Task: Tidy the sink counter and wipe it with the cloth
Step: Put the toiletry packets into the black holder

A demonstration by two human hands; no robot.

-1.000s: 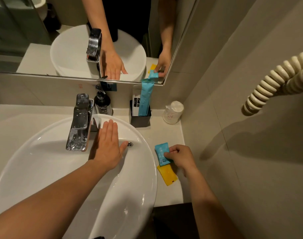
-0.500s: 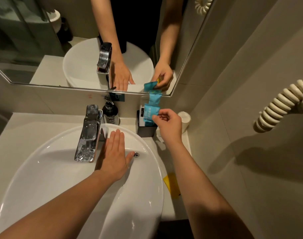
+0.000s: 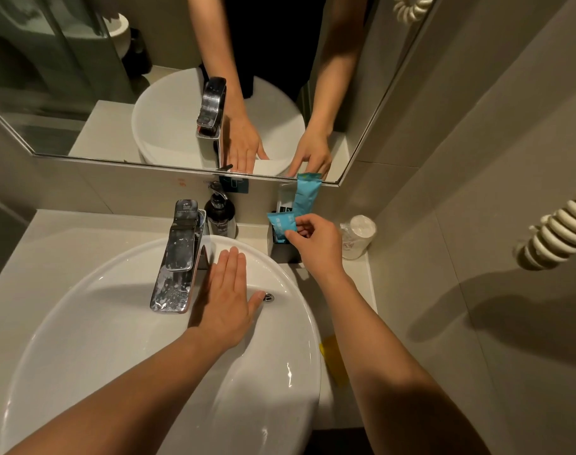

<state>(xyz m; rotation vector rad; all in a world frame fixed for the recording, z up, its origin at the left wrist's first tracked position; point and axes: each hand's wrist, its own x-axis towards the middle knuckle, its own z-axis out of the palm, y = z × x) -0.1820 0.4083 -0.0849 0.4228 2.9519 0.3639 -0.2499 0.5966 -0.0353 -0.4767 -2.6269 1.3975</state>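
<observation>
My right hand [image 3: 316,241] pinches a small blue sachet [image 3: 279,226] just above the black holder [image 3: 285,249] at the back of the counter. A taller blue packet [image 3: 305,193] and a white packet [image 3: 285,198] stand in that holder. My left hand [image 3: 226,300] lies flat with fingers together on the far rim of the white basin [image 3: 116,339], right of the chrome faucet [image 3: 178,254]. A yellow sachet [image 3: 332,356] lies on the counter [image 3: 365,284] to the right of the basin, partly hidden by my right forearm. No cloth is visible.
A dark soap pump bottle [image 3: 219,213] stands behind the faucet. A wrapped white cup [image 3: 357,236] sits in the back right corner. The mirror [image 3: 149,77] hangs above; a coiled white cord [image 3: 555,231] hangs on the right wall.
My right hand picked the blue sachet up from beside the yellow one and carried it back to the black holder. My left hand stayed on the basin rim.
</observation>
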